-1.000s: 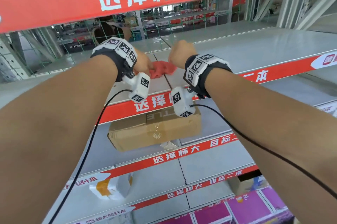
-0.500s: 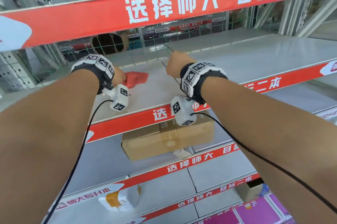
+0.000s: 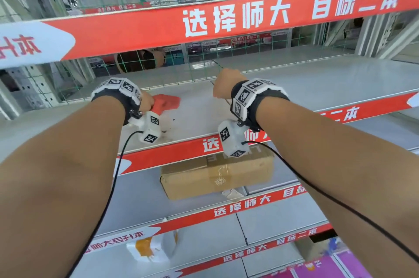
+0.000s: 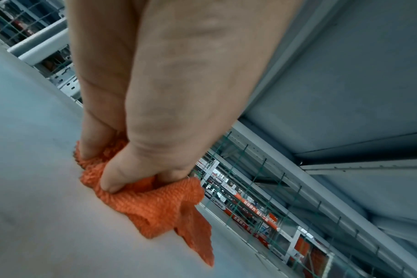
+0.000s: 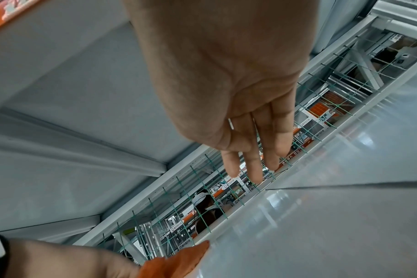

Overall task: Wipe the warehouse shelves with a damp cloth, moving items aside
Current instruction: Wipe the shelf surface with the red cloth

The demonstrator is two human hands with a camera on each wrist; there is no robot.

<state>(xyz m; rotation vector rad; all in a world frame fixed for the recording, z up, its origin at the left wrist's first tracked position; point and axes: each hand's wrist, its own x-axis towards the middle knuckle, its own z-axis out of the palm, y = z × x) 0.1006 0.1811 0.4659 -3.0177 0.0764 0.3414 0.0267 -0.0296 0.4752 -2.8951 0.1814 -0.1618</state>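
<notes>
On the grey metal shelf (image 3: pixel 306 87), at ten o'clock, your left hand (image 4: pixel 141 105) grips the crumpled orange terry cloth (image 4: pixel 160 205); your right hand (image 5: pixel 231 94) hovers at one o'clock, fingers (image 5: pixel 252 163) extended.

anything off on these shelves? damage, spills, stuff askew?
Minor only. The box on the shelf below sits skewed to the shelf edge, with a torn scrap of tape or paper at its front corner. A few dark specks lie on the shelf near the cloth in the left hand. No spills visible.
</notes>
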